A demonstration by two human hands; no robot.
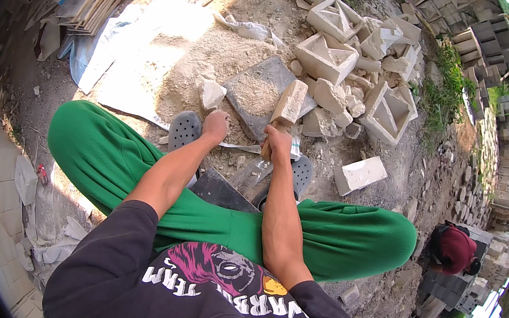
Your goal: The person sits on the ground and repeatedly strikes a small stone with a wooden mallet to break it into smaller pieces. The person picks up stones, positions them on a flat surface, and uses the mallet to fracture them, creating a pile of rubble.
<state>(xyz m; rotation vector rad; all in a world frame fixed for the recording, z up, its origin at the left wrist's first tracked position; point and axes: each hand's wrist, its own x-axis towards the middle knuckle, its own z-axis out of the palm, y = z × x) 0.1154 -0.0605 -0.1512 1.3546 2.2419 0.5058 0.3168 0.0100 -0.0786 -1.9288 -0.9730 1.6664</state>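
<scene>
My right hand (pixel 277 143) is wrapped round the handle of a dusty wooden mallet (pixel 290 103), whose block-shaped head points away from me over a dark grey slab (pixel 243 119). Pale crushed grit lies heaped on that slab. My left hand (pixel 215 125) is closed, left of the slab's near corner. A whitish stone chunk (pixel 213 95) sits just beyond its knuckles; whether the fingers grip it or something else is hidden. Between my feet, in grey clogs (pixel 185 130), lies a second dark slab (pixel 219 189).
Broken stone and square cast blocks (pixel 325 58) with triangular hollows are piled beyond the mallet, to the right. A pale rectangular block (pixel 360 175) lies right of my foot. Flat boards (pixel 89 4) stack at far left. Another person in a maroon top (pixel 454 248) bends at far right.
</scene>
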